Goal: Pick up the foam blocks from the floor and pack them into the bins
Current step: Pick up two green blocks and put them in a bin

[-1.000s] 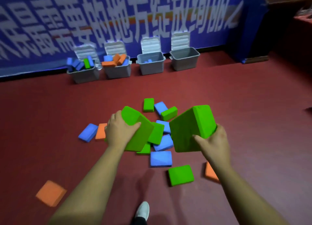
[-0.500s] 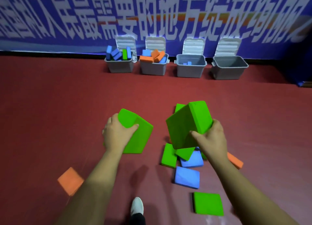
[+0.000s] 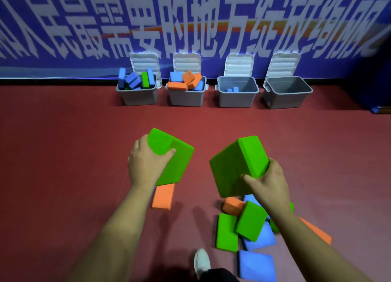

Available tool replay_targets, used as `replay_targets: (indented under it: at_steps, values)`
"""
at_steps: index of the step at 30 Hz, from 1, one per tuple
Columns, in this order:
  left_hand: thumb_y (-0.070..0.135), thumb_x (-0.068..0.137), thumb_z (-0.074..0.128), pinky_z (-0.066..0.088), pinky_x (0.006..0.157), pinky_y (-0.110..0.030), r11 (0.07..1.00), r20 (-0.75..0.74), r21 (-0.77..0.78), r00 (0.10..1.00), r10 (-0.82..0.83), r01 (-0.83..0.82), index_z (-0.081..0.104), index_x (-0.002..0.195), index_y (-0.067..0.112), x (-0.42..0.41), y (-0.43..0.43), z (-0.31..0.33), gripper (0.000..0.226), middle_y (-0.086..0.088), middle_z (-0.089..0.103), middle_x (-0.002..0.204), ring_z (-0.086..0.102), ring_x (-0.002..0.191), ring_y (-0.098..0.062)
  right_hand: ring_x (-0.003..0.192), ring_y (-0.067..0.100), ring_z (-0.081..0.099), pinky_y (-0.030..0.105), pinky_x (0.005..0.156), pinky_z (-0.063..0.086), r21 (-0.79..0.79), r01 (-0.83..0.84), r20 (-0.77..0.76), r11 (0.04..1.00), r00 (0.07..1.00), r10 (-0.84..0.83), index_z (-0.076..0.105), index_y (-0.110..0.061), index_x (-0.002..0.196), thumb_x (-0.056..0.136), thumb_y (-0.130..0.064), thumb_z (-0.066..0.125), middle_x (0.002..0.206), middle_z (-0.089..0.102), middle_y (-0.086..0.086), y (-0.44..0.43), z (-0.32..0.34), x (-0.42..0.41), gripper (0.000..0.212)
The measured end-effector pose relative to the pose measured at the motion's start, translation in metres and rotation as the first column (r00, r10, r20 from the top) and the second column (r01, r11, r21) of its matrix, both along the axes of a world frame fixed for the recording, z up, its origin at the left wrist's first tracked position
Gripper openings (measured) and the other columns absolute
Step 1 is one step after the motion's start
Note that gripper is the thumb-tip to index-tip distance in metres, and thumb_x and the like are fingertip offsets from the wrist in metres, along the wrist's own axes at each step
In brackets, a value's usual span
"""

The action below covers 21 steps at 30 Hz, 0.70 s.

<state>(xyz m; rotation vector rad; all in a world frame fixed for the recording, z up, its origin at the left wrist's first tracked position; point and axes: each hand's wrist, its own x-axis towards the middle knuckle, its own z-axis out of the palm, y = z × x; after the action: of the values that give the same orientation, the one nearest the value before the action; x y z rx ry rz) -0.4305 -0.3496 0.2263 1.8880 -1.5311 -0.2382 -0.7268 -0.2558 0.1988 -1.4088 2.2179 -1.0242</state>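
left hand clamped on green foam block, tilted, above floor | right hand clamped on second green foam block | loose blocks heaped at 5 o'clock | four open grey bins at 12 o'clock along banner wall

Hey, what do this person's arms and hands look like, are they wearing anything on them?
Both forearms are bare up to the picture's edge, with no sleeves showing. The left hand and right hand have no gloves, and no rings, watch or wristbands show.
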Motion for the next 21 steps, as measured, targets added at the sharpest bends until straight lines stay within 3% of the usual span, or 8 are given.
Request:
replay_targets:
  at_steps: [9, 21]
  values:
    - [0.052, 0.061, 0.085, 0.047, 0.091, -0.046, 1.000, 0.042, 0.024, 0.999, 0.006, -0.007, 0.054, 0.128, 0.009, -0.014, -0.224, -0.025, 0.085, -0.016, 0.062, 0.117, 0.059, 0.111, -0.036, 0.097, 0.034, 0.060, 0.042, 0.076, 0.050, -0.023, -0.019, 0.036, 1.000, 0.999, 0.020, 0.052, -0.014, 0.106, 0.065, -0.036, 0.081, 0.100, 0.060, 0.009, -0.257, -0.028, -0.011, 0.055]
    - [0.050, 0.060, 0.086, 0.048, 0.092, -0.047, 0.989, 0.030, 0.079, 0.992, 0.125, -0.127, 0.056, 0.125, 0.008, -0.019, -0.490, -0.023, 0.083, -0.018, 0.063, 0.117, 0.059, 0.112, -0.037, 0.100, 0.033, 0.058, 0.040, 0.076, 0.049, -0.073, -0.082, -0.015, 0.994, 0.997, 0.081, 0.052, -0.010, 0.110, 0.065, -0.040, 0.080, 0.106, 0.058, 0.010, -0.588, 0.008, -0.037, 0.061]
